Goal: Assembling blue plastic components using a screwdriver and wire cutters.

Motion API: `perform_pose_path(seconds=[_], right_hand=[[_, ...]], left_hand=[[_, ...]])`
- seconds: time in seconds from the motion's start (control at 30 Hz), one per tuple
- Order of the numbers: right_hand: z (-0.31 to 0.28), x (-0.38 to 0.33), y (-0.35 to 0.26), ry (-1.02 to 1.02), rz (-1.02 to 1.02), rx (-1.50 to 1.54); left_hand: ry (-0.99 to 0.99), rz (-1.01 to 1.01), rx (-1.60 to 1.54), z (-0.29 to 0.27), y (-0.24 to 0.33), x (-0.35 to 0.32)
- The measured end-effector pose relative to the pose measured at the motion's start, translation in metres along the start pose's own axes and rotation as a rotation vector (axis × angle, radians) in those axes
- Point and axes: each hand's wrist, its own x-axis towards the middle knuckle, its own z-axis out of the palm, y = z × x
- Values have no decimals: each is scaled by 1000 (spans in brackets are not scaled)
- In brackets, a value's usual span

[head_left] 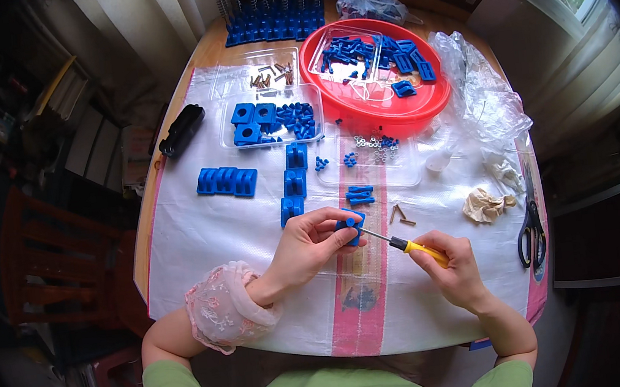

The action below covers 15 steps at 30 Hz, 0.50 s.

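Note:
My left hand (304, 246) grips a small blue plastic block (351, 225) just above the table's front middle. My right hand (450, 269) holds a screwdriver with a yellow handle (422, 249); its thin shaft points up-left and its tip meets the block. Two loose screws (402, 215) lie just right of the block. A pair of small blue pieces (360, 195) sits just beyond it.
Blue blocks lie in a column (293, 182) and a row (227, 181). Clear trays hold blue parts (271, 118), screws (271, 76) and nuts (374, 148). A red tray (392, 108) of blue parts stands at the back. Scissors (530, 233) and crumpled paper (485, 204) lie right.

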Motion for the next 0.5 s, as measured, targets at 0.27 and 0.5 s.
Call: perform_pose_path(seconds=[0.27, 0.5], right_hand=[[-14, 9, 2, -279, 428, 516], [-19, 9, 10, -439, 635, 847]], left_hand=[[-34, 4, 31, -1, -2, -1], [-38, 20, 52, -1, -1, 0]])
